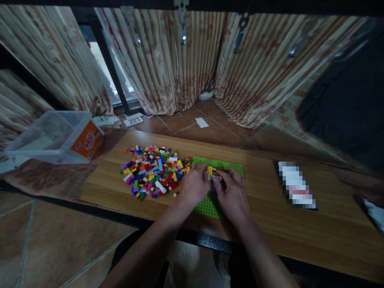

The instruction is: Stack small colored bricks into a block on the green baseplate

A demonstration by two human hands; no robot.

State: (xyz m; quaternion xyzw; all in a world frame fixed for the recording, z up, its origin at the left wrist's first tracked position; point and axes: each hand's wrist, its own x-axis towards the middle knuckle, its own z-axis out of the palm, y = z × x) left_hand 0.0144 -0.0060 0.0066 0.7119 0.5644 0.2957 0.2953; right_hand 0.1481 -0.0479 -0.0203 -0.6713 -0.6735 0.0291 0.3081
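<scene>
A green studded baseplate (207, 207) lies on the wooden board, and both hands are over it. Yellow, white, red and purple toy building bricks (210, 170) stand on its middle, partly covered by fingers. My left hand (195, 185) is closed at the left side of these bricks, fingertips pressed to them. From the right, my right hand (232, 192) curls its thumb and fingers around the same bricks. Which single brick each hand grips is hidden. A large pile of loose multicoloured bricks (153, 172) spreads just left of the baseplate.
A clear plastic bin (57, 152) with an orange label stands at the far left. To the right lies a blurred-out flat object (297, 186) on the wooden board (264, 224). Curtains (162, 64) hang behind. A dark-clothed person (345, 100) is at the right edge.
</scene>
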